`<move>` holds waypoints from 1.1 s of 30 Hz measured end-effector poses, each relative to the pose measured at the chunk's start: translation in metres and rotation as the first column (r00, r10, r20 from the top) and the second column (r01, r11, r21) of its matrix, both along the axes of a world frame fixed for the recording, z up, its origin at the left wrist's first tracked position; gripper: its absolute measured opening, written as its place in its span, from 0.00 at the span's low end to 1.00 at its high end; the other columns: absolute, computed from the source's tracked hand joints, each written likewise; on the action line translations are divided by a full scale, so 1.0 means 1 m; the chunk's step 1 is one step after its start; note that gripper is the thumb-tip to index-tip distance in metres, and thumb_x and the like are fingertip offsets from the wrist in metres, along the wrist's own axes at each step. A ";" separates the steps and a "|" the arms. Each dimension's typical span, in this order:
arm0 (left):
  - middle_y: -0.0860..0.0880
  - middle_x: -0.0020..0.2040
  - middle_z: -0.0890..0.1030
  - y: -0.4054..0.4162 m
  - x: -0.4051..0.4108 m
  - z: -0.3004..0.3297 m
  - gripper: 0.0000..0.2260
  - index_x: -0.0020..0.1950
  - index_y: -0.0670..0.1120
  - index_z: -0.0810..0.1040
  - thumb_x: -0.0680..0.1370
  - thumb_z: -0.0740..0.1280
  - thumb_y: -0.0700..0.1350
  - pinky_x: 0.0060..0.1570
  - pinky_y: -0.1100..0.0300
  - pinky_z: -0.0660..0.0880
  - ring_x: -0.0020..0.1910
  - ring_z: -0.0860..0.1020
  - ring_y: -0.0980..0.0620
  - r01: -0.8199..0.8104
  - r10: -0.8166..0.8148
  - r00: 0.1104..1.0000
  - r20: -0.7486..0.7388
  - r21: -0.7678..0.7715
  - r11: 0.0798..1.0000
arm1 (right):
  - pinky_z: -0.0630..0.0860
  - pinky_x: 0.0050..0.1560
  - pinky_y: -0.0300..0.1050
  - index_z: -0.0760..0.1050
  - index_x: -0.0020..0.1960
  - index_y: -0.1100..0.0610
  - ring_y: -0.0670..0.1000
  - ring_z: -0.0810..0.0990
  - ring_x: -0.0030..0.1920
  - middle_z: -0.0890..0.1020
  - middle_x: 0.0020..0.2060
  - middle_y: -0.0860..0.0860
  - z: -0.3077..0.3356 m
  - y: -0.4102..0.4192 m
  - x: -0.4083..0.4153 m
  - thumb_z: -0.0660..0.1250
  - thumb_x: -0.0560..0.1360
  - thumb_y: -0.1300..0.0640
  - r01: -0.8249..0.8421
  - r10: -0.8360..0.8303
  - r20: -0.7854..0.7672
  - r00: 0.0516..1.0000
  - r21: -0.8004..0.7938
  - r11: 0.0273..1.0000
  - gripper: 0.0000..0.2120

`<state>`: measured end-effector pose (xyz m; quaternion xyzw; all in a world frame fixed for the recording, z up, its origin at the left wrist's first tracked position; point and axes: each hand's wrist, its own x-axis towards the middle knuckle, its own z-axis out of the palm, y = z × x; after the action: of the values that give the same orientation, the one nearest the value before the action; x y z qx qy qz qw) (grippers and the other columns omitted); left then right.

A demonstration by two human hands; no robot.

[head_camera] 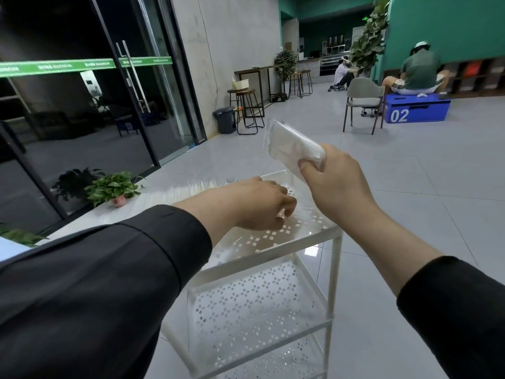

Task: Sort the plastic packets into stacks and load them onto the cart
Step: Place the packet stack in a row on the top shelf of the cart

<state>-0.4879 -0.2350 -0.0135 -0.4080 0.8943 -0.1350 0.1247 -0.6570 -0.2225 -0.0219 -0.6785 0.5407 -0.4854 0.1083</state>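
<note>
At centre frame the left hand [262, 203] reaches over the white perforated cart [308, 231], fingers curled down on its top shelf; what they hold cannot be told. Right of centre, the right hand [336, 181] grips a stack of clear plastic packets [292, 144] with white contents above the cart. At upper right, a blue box [416, 108] reads "02".

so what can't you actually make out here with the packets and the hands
- Left hand, head view: its curled fingertips point away over the cart's top shelf, so whether they hold anything is hidden.
- Stack of packets in the right hand: motion blur, count unreadable.
- Row of packets behind the left forearm: partly covered, blurred.
</note>
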 end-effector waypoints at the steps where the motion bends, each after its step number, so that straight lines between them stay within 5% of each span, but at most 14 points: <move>1: 0.54 0.52 0.73 0.000 0.002 0.001 0.10 0.61 0.54 0.75 0.82 0.61 0.55 0.62 0.51 0.70 0.57 0.74 0.50 0.005 -0.005 1.000 0.017 -0.018 1.000 | 0.67 0.33 0.36 0.76 0.56 0.57 0.48 0.73 0.38 0.76 0.37 0.46 0.000 0.000 0.000 0.61 0.81 0.51 0.001 -0.001 0.003 1.000 -0.001 1.000 0.10; 6: 0.54 0.54 0.73 0.001 0.009 0.010 0.07 0.50 0.56 0.75 0.81 0.61 0.57 0.62 0.51 0.69 0.56 0.72 0.51 -0.027 0.032 0.997 0.071 -0.066 0.997 | 0.68 0.34 0.37 0.76 0.58 0.56 0.46 0.75 0.38 0.78 0.40 0.48 0.000 0.001 -0.002 0.61 0.82 0.51 -0.008 0.008 0.019 1.000 -0.006 1.000 0.11; 11: 0.58 0.70 0.74 0.003 0.034 0.021 0.16 0.40 0.56 0.75 0.80 0.59 0.64 0.69 0.50 0.64 0.69 0.68 0.56 -0.079 0.079 0.997 -0.001 -0.038 0.996 | 0.69 0.33 0.38 0.76 0.57 0.55 0.42 0.74 0.38 0.78 0.40 0.47 0.001 0.004 -0.003 0.61 0.82 0.50 -0.018 0.018 0.005 1.000 0.010 1.000 0.10; 17: 0.60 0.52 0.78 0.017 0.067 0.028 0.18 0.46 0.56 0.77 0.80 0.57 0.67 0.66 0.52 0.67 0.53 0.72 0.58 -0.112 0.108 0.992 -0.064 -0.073 0.991 | 0.68 0.33 0.46 0.75 0.56 0.55 0.52 0.75 0.37 0.77 0.38 0.50 0.008 0.011 0.001 0.60 0.82 0.52 -0.028 0.026 -0.182 0.983 -0.008 1.000 0.09; 21: 0.58 0.53 0.79 0.026 0.074 0.025 0.19 0.52 0.56 0.78 0.80 0.57 0.68 0.65 0.52 0.69 0.51 0.72 0.56 -0.165 0.154 0.982 -0.109 -0.103 0.981 | 0.66 0.36 0.50 0.75 0.52 0.56 0.59 0.73 0.39 0.76 0.36 0.51 0.009 0.022 0.022 0.61 0.81 0.53 -0.061 0.038 -0.265 0.964 -0.080 0.995 0.08; 27: 0.56 0.53 0.80 0.031 0.069 0.022 0.18 0.51 0.56 0.79 0.80 0.58 0.68 0.65 0.50 0.68 0.52 0.76 0.53 -0.190 0.171 0.972 -0.158 -0.109 0.976 | 0.63 0.30 0.45 0.73 0.44 0.57 0.49 0.73 0.34 0.75 0.33 0.51 0.013 0.017 0.027 0.61 0.81 0.51 -0.015 0.018 -0.139 0.990 0.025 1.000 0.11; 31: 0.56 0.54 0.80 0.037 0.074 0.019 0.18 0.53 0.56 0.79 0.79 0.59 0.68 0.65 0.51 0.68 0.53 0.76 0.53 -0.188 0.165 0.968 -0.187 -0.110 0.976 | 0.71 0.35 0.47 0.73 0.43 0.54 0.53 0.75 0.37 0.78 0.36 0.51 0.004 0.018 0.037 0.60 0.78 0.50 0.003 0.014 -0.149 0.989 0.114 0.993 0.09; 33: 0.57 0.54 0.80 0.040 0.076 0.021 0.19 0.54 0.56 0.80 0.80 0.58 0.68 0.62 0.53 0.68 0.51 0.75 0.55 -0.201 0.178 0.963 -0.204 -0.099 0.975 | 0.66 0.32 0.45 0.70 0.41 0.55 0.51 0.74 0.35 0.77 0.36 0.51 -0.001 0.021 0.044 0.61 0.78 0.52 0.005 0.015 -0.155 0.988 0.127 0.992 0.10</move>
<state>-0.4117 -0.1949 0.0073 -0.5097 0.8493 -0.1351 0.0247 -0.6130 -0.2010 -0.0231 -0.7073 0.5755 -0.3955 0.1099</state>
